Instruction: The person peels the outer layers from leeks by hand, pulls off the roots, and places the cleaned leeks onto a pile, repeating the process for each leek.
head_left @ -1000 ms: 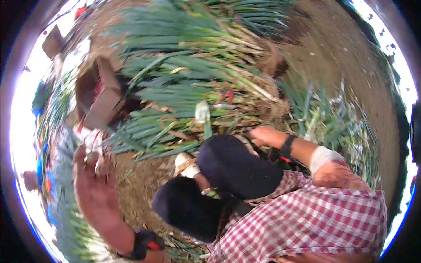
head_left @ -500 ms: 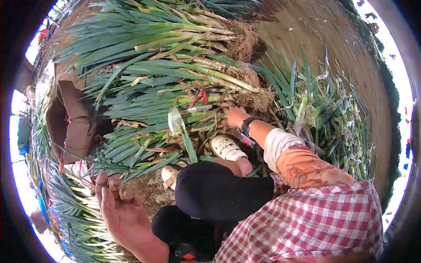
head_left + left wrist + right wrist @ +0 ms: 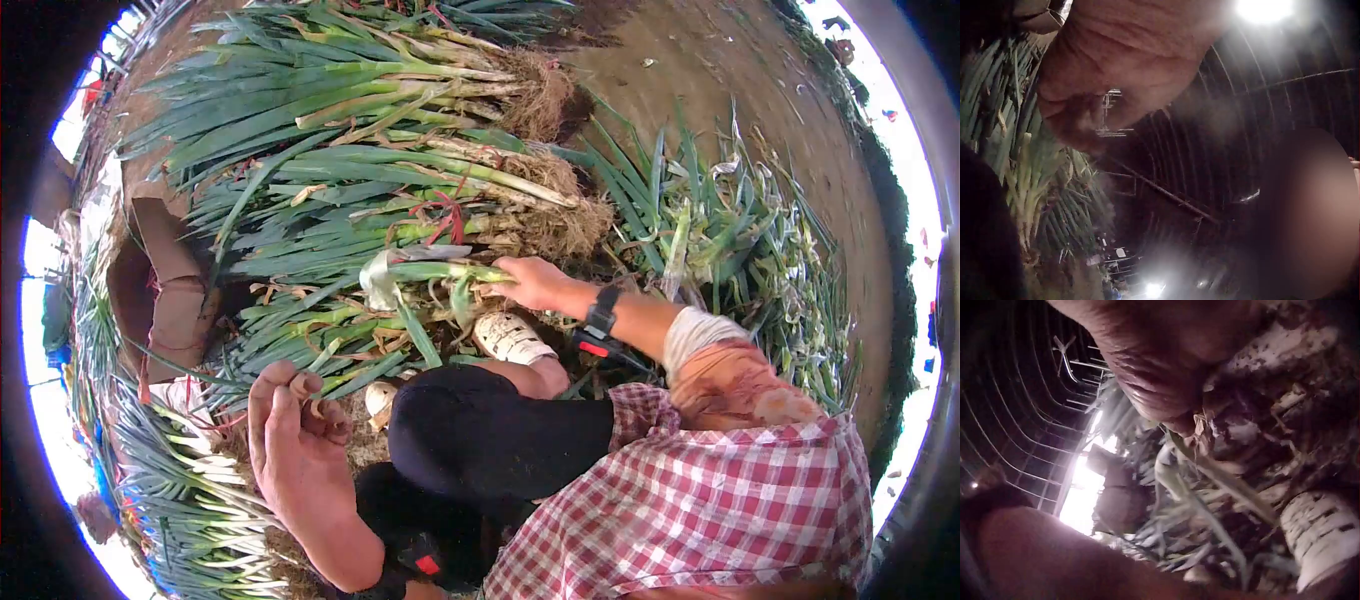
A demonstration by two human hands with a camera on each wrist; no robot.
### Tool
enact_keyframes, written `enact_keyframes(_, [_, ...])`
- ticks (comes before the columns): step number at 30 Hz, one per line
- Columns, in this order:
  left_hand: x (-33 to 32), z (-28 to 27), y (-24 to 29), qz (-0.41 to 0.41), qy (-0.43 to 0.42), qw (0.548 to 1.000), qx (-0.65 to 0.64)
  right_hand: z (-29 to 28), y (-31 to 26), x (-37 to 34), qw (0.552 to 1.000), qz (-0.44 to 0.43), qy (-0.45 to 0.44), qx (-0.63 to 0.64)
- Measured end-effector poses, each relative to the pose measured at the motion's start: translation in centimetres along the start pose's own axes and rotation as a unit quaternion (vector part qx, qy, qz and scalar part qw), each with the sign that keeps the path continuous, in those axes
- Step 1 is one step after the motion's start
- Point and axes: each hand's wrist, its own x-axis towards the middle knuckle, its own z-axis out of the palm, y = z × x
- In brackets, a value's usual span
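Right hand pinches green onion stalk over leafy bundle; left hand loosely curled, near knee.

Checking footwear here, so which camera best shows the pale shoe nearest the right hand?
The head view: the pale shoe is well lit there, its holes clear. The right wrist view shows it dim, cut off by the right edge; the left wrist view doesn't show it.

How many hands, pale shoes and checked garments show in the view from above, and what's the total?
Hands: 2
Pale shoes: 2
Checked garment: 1
Total: 5
Leafy stalks aren't included.
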Motion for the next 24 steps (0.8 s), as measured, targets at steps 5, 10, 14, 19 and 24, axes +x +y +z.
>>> enact_keyframes(5, [0.0, 0.8, -0.3, 0.012, -0.02, 1.0, 0.015, -5.0, -1.8, -5.3, 0.988, -0.008, -0.15, 0.026])
enact_keyframes(10, [0.0, 1.8, -1.9, -0.042, -0.093, 0.991, 0.083, -9.7, -2.3, -8.7, 0.98, 0.05, -0.072, 0.181])
enact_keyframes(14, [0.4, 3.6, -2.6, -0.062, -0.158, 0.978, 0.119, -16.0, -5.0, -9.0, 0.958, -0.188, 0.104, 0.192])
enact_keyframes(19, [0.2, 9.2, -3.6, -0.081, -0.204, 0.972, 0.085, -17.3, -8.7, -9.6, 0.791, 0.054, 0.008, 0.609])
enact_keyframes(24, [1.0, 14.4, -8.7, -0.131, -0.252, 0.957, 0.057, -14.3, -8.3, -9.0, 0.704, 0.118, -0.069, 0.697])
